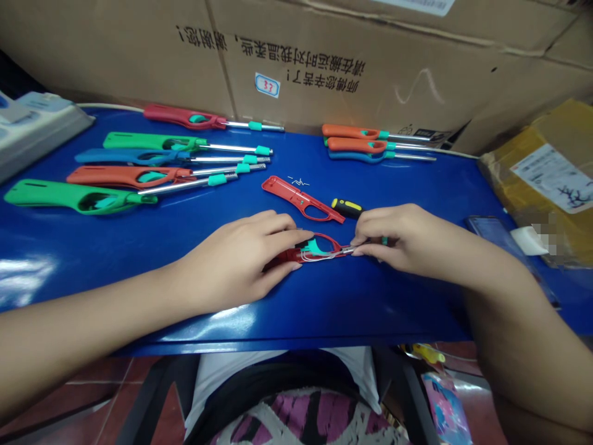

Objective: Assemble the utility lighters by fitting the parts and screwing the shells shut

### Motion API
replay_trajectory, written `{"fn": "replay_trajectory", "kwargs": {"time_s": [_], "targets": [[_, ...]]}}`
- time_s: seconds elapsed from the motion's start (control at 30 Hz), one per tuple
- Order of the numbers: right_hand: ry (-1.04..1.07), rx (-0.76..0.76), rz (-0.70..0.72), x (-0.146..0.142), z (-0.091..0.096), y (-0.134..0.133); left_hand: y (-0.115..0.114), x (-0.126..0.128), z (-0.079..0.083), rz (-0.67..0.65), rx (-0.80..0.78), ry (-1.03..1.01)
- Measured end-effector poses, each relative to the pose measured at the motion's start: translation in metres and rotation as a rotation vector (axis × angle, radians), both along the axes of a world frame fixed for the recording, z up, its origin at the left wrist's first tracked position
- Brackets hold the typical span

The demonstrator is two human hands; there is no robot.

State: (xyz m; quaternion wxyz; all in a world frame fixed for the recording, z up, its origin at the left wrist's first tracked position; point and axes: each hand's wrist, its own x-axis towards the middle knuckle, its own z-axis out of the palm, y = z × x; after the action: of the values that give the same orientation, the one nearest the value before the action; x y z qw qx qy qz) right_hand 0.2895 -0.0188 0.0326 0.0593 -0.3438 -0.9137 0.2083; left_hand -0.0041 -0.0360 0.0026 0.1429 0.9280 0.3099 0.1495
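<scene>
An opened red lighter lies between my hands, with its teal trigger and thin white wires showing. My left hand is closed around the handle end, thumb and fingers on its sides. At the other end, my right hand pinches the metal tube; a bit of teal shows among its fingers. Just beyond lies a loose red handle half, inner side up. Several small screws are scattered by it. A black and yellow screwdriver rests behind my right fingers, partly hidden.
Several long-nosed lighters lie at the left, and more lighters at the back right. A large cardboard box walls off the back. To the right are a phone and a taped carton; a white power strip sits far left.
</scene>
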Motion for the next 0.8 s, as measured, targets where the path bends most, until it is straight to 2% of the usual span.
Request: {"fn": "replay_trajectory", "kwargs": {"time_s": [0.33,0.57,0.67,0.8], "targets": [[-0.100,0.122,-0.007,-0.004,0.002,-0.004,0.003,0.000,0.000,-0.026,0.002,-0.007],[-0.144,0.101,-0.057,-0.004,0.004,-0.006,0.003,0.001,-0.002,-0.017,0.023,-0.024],[-0.081,0.088,-0.060,-0.006,0.005,-0.009,0.002,0.000,-0.002,-0.010,0.042,-0.026],[0.017,0.158,-0.014,-0.016,-0.002,-0.012,0.002,0.000,-0.001,-0.019,0.051,-0.028]]}}
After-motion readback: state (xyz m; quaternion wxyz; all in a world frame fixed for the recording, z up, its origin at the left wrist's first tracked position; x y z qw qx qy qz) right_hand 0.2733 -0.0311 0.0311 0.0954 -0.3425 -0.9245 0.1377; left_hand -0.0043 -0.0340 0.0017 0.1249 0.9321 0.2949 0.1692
